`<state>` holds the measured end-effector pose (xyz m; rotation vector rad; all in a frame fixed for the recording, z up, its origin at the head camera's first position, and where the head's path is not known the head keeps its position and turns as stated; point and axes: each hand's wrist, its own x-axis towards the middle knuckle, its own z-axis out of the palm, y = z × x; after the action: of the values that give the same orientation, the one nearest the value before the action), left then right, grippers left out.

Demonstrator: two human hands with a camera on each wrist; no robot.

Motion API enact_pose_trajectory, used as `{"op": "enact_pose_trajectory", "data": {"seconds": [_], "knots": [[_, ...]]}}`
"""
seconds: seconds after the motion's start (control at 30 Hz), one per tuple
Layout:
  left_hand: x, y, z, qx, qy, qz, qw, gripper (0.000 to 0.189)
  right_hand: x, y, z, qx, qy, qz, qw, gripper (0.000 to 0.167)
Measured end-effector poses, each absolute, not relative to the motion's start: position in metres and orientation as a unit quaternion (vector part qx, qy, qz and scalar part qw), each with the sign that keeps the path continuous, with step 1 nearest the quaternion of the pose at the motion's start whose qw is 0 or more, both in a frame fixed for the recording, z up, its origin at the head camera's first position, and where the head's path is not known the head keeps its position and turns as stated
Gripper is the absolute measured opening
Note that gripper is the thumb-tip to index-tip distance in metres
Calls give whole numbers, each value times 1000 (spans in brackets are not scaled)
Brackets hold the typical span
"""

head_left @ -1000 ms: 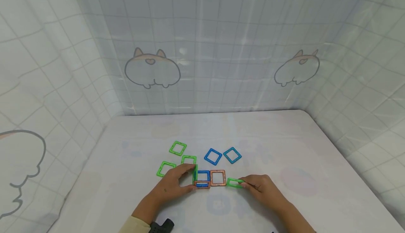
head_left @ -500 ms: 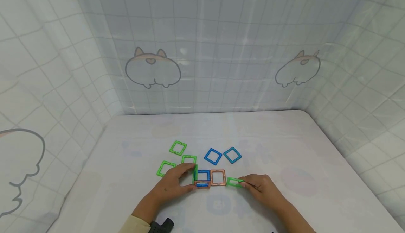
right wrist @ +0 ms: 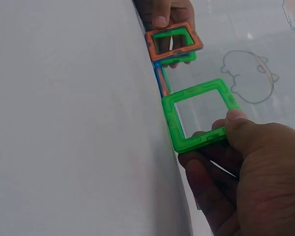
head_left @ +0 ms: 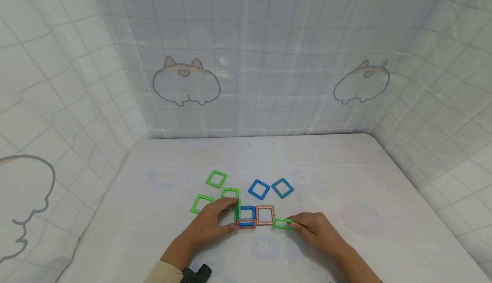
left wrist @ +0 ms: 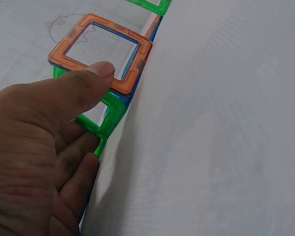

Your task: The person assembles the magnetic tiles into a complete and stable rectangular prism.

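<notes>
In the head view, my left hand [head_left: 210, 221] holds the corner of two upright magnetic tiles. Its thumb presses the orange tile [left wrist: 70, 39], and its index finger touches the top of the green tile [head_left: 237, 210]. Both stand along edges of a flat blue tile [head_left: 247, 207], and a flat orange tile [head_left: 273, 215] adjoins the blue one on the right. Between thumb and fingers, my right hand [head_left: 317, 230] pinches another green magnetic tile [right wrist: 172, 123], held upright near the flat orange tile's lower right corner. Whether those two tiles touch is unclear.
Loose green tiles [head_left: 216, 179] lie behind the left hand, one partly covered by it. Two blue tiles [head_left: 259, 190] lie flat further back. Patterned curtains [head_left: 269, 60] surround the white table [head_left: 326, 163] at the back and sides.
My right hand has shifted slightly left with the green tile, bringing it closer to the flat orange tile. The left hand and its tiles have stayed put.
</notes>
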<state>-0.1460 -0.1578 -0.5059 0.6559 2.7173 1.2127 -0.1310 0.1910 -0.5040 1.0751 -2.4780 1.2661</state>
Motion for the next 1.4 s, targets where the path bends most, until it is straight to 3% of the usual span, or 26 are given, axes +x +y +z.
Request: {"op": "enact_pose_trajectory", "data": {"seconds": [1.0,1.4], "knots": [[-146,-158,-506,239,880,408,46,81,-126,178,-504,322,-852,409,43,16],[-148,-159,-507,256,877,407,29,77,-127,166,-506,362,-831,415,79,14]]}}
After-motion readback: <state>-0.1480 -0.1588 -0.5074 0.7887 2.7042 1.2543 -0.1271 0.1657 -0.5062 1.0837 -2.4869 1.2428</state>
